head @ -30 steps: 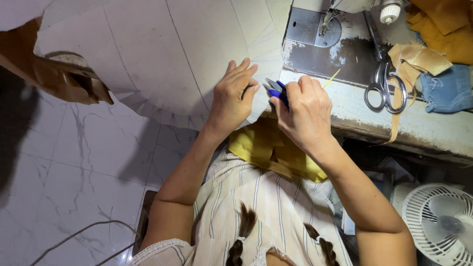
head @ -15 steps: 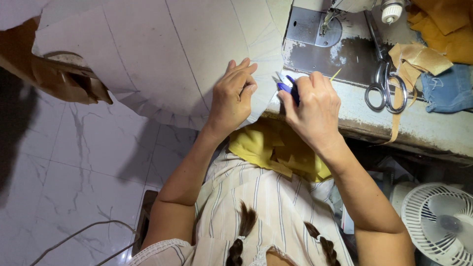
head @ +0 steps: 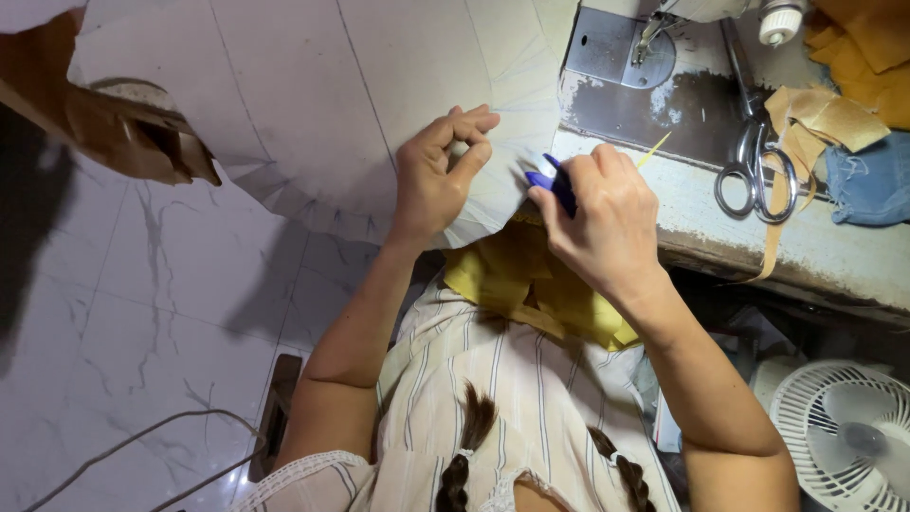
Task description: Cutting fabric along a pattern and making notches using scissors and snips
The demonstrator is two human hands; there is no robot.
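Brown cloth [head: 114, 123] sits at 9 o'clock of your hands. Your left hand [head: 438, 171] has curled since a second ago: fingers were flat, now thumb and fingertips pinch the white pleated fabric [head: 313, 104] at its edge. Looks like you're gripping it taut. Your right hand [head: 607, 223] is closed around the small blue cutter [head: 555, 182], tip just beside the fabric edge, about where it was. Steel scissors [head: 754, 161] lie at 3 o'clock on the worn table [head: 834, 256], untouched. Fan [head: 844, 436] at 5 o'clock.

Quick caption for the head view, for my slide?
Left hand pinches white fabric while right hand works a small blue tool beside a sewing machine.
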